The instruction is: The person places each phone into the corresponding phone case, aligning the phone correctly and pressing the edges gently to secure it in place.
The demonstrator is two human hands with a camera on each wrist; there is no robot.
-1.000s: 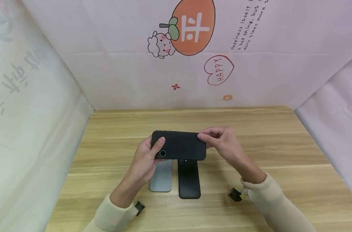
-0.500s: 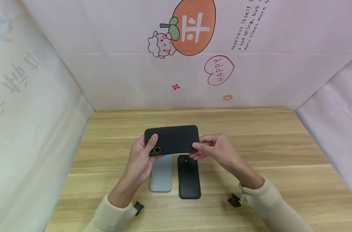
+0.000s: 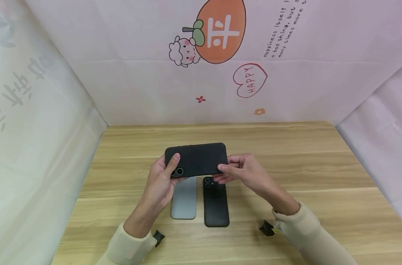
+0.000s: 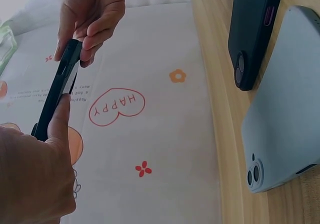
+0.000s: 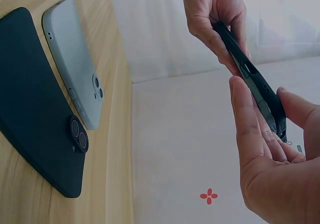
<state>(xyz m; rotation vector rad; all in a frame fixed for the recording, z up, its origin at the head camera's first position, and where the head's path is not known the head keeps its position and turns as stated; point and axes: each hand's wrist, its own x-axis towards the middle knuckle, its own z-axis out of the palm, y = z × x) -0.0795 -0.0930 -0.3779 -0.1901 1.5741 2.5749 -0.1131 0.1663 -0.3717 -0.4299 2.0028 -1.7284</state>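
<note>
A phone in a black case is held level above the table, its back with the round camera lenses facing up. My left hand grips its left end, thumb on the back beside the lenses. At the other end my right hand pinches the near corner, thumb on top and fingers underneath. The right wrist view shows the case edge-on, with a glossy screen side turned toward my right fingers. Below lie a light grey-blue phone and a second black phone, both back up.
The wooden table carries the two lying phones side by side near the middle. A white cloth with printed drawings stands behind it, and cloth walls flank both sides. Small black devices hang at both sleeve cuffs.
The held phone has shifted left and slightly up, tilting a little, then stayed put. My right thumb has moved down from the far right corner to the near right corner.
</note>
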